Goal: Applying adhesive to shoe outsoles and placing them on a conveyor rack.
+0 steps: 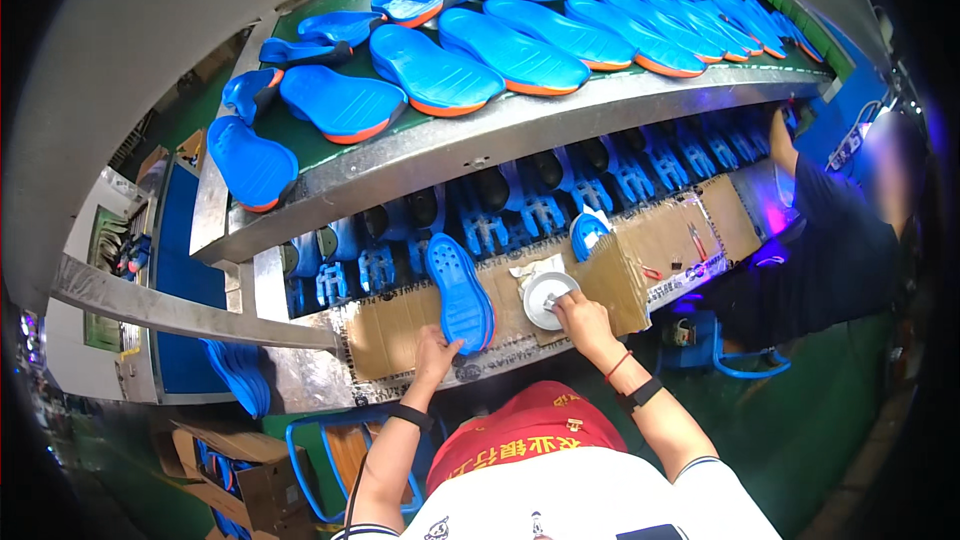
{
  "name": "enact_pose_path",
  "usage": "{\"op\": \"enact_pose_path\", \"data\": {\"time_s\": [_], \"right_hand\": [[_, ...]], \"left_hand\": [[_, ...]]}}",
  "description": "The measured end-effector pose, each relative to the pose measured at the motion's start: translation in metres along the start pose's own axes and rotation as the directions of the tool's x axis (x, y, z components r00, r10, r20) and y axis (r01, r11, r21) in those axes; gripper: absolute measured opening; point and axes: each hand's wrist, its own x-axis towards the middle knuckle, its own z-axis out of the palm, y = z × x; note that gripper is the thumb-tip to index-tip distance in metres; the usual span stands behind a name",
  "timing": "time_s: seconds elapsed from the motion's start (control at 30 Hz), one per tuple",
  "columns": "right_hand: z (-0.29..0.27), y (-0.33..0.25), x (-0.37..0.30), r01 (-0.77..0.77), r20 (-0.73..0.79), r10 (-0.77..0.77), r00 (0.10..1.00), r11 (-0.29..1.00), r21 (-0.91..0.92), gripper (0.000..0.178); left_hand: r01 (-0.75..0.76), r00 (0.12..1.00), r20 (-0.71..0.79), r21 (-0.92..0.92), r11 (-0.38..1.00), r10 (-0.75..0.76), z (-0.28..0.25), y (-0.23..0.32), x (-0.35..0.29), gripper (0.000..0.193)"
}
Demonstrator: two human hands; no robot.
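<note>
My left hand (435,355) pinches the near end of a blue shoe sole (462,292) with an orange-red edge. The sole lies tilted over the cardboard on the bench, its far end showing small round recesses. My right hand (585,322) is at a round white bowl (541,290), fingers closed together at its inside; something small and pale shows at the fingertips, too small to name. Beyond the bowl lies a crumpled pale cloth or paper (537,268). A smaller blue piece with white on it (589,234) rests by a cardboard flap (612,285).
Blue soles (435,70) line the green conveyor belt (330,165) above the bench. Beneath its metal edge (480,130) stands a row of blue parts (485,230). Red-handled pliers (697,242) lie to the right. A seated co-worker (830,250) reaches toward the belt. Blue chair (735,365).
</note>
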Motion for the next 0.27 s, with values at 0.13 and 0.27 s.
{"op": "enact_pose_path", "data": {"time_s": [0.13,0.27], "right_hand": [[0.008,0.001,-0.005,0.038,0.042,-0.039,0.998,0.999,0.027,0.016],[0.012,0.003,-0.006,0.035,0.064,-0.037,0.997,0.999,0.031,0.016]], "left_hand": [[0.258,0.966,0.163,-0.507,0.822,-0.203,-0.004,-0.004,0.001,0.05],[0.295,0.955,0.262,-0.822,0.487,-0.138,-0.027,0.009,-0.017,0.064]]}}
